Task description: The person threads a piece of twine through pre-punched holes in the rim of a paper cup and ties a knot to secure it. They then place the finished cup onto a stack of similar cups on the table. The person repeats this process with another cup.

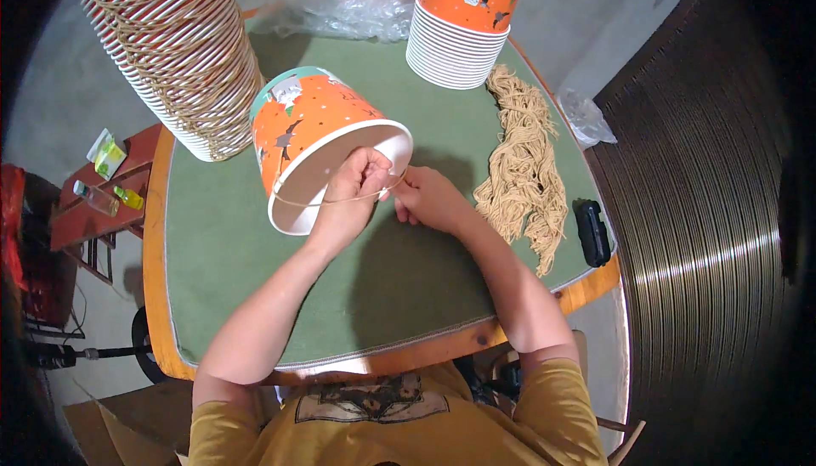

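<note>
An orange paper bucket (327, 118) with a green band and printed figures lies tilted on the green-covered table, its white-rimmed mouth toward me. My left hand (361, 175) reaches into the mouth, fingers closed in a pinch by the right side of the rim. Just outside that rim, my right hand (422, 198) is closed too, its fingertips meeting the left ones. A thin tan cord (327, 203) runs from the rim's left side across my left wrist to the fingers of both hands. The cord's end is hidden between the fingertips.
A tall stack of white-rimmed buckets with cord handles (174, 50) stands at far left. Another bucket stack (463, 28) stands at the back, near clear plastic wrap (365, 11). Loose tan cords (523, 160) lie on the right, beside a black case (592, 233). A red-brown bench (110, 181) holds bottles.
</note>
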Available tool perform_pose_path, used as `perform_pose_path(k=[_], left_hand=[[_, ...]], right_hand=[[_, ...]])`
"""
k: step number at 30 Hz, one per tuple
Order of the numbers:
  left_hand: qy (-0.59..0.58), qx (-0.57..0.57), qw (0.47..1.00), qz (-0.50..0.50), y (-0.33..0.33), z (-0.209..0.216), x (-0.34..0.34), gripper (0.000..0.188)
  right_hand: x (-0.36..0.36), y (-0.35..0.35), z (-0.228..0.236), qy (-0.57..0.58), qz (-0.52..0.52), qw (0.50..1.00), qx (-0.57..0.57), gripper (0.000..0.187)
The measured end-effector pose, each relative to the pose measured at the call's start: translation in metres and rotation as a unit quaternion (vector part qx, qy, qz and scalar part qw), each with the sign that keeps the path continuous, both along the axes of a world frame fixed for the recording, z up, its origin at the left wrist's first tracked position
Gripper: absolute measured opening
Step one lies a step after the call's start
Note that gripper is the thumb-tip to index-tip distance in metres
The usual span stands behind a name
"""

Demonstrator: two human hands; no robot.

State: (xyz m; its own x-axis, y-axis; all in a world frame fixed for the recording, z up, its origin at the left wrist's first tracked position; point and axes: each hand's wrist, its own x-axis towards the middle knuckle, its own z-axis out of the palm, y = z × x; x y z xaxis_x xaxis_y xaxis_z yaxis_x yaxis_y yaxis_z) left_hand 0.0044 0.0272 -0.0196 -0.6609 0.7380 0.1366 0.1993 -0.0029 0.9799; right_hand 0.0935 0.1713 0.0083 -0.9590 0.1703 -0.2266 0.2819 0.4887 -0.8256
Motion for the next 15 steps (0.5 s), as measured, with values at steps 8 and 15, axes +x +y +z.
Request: perform_pose_path(k=[8,15], left_hand=[[0.043,-0.034,0.998,0.025,-0.006,0.013,0.012,0.008],[0.14,-0.054,0.988,0.032,-0.002,0.01,0.009,0.006]], right_hand=[[0.0,0.003,-0.002,-0.01,0.01,0.999,-0.053,0.036],[0.001,0.009,-0.011,0.021,0.031,0.997,-0.073,0.035]])
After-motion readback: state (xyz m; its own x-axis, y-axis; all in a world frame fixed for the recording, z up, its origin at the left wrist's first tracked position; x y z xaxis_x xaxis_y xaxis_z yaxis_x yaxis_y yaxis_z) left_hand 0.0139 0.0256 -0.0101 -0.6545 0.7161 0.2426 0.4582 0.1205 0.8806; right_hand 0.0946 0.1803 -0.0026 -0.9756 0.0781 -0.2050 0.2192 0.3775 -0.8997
